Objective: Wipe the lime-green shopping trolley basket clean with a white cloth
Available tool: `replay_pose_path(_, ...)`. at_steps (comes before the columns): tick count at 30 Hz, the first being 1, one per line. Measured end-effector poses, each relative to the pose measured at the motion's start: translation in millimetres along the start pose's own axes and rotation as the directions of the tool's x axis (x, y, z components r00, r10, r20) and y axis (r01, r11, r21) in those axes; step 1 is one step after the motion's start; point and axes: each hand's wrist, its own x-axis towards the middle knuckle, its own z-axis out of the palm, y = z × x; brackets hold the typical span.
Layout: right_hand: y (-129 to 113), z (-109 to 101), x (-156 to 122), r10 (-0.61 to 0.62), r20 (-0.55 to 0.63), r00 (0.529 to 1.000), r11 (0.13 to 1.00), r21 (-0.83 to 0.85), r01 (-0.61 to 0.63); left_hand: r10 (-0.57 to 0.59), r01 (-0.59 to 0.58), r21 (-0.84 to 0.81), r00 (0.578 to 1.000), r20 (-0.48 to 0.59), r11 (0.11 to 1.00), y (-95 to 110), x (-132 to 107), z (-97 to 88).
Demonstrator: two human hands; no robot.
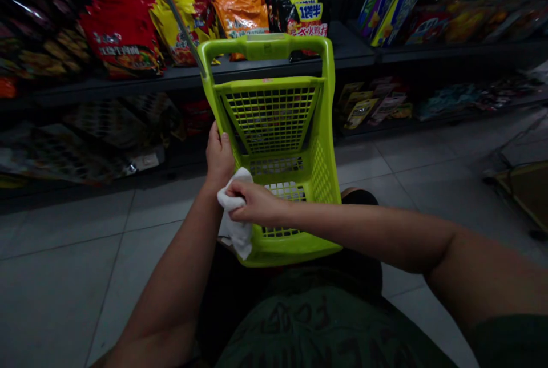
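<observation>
A lime-green plastic shopping cart point(327, 157) stands in front of me, its handle at the far end and its latticed flap sloping down inside. My left hand point(220, 154) is closed on the cart's left side wall, fingers pointing up; part of its grip is hidden. In my right hand point(257, 202) is a bunched white cloth point(240, 237), pinched at the cart's near left edge. The cloth hangs down over the rim by my left wrist. A thin metal pole point(182, 23) rises from the left end of the handle.
Behind the cart runs a dark shelf point(349, 60) with red point(124, 37), yellow point(182, 31) and orange snack packets point(242, 8). More packages point(363, 108) lie on the lower shelf. Tiled floor point(158, 208) surrounds the cart. A wheeled platform point(524, 191) stands at right.
</observation>
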Motion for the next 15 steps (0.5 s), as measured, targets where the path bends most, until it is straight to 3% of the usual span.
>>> replay_pose_path(3, 2.7, 4.4, -11.4, -0.184, 0.084, 0.979, 0.964, -0.181, 0.196, 0.008, -0.008, -0.017, 1.0, 0.002, 1.0, 0.6, -1.8, 0.5)
replay_pose_path(5, 12.1, -0.3, -22.9, -0.167, 0.185, 0.968, 0.948, -0.24, 0.209, 0.018, -0.018, -0.022, 1.0, -0.007, 1.0, -1.0, -2.7, 0.5)
replay_pose_path(6, 18.1, -5.2, -30.0, -0.1, 0.286, 0.953, 0.949, -0.261, 0.178, 0.02, -0.021, -0.031, 1.0, -0.011, 0.999, -2.3, -3.2, 0.7)
replay_pose_path(7, 24.8, -11.0, -37.8, 0.003, 0.415, 0.91, 0.949, -0.289, 0.129, 0.02, -0.021, -0.046, 1.0, -0.015, 0.999, -3.9, -3.9, 1.1)
replay_pose_path(8, 32.0, -16.9, -45.7, 0.121, 0.542, 0.831, 0.943, -0.325, 0.075, 0.017, -0.018, -0.065, 1.0, -0.019, 0.998, -5.4, -4.8, 1.9)
replay_pose_path(10, 47.6, -24.6, -59.6, 0.306, 0.723, 0.619, 0.916, -0.401, 0.015, 0.005, -0.008, -0.106, 1.0, -0.027, 0.994, -8.3, -7.5, 4.3)
replay_pose_path(11, 55.8, -24.6, -64.3, 0.356, 0.761, 0.542, 0.899, -0.437, 0.023, -0.002, -0.001, -0.122, 0.999, -0.032, 0.992, -9.4, -9.3, 6.0)
replay_pose_path(13, 71.8, -15.3, -67.8, 0.415, 0.765, 0.492, 0.85, -0.519, 0.092, -0.013, 0.008, -0.144, 0.999, -0.034, 0.99, -10.5, -13.7, 9.5)
replay_pose_path(15, 84.5, 3.1, -64.5, 0.452, 0.717, 0.531, 0.778, -0.608, 0.158, -0.017, 0.012, -0.159, 0.999, -0.031, 0.987, -10.2, -18.2, 12.0)
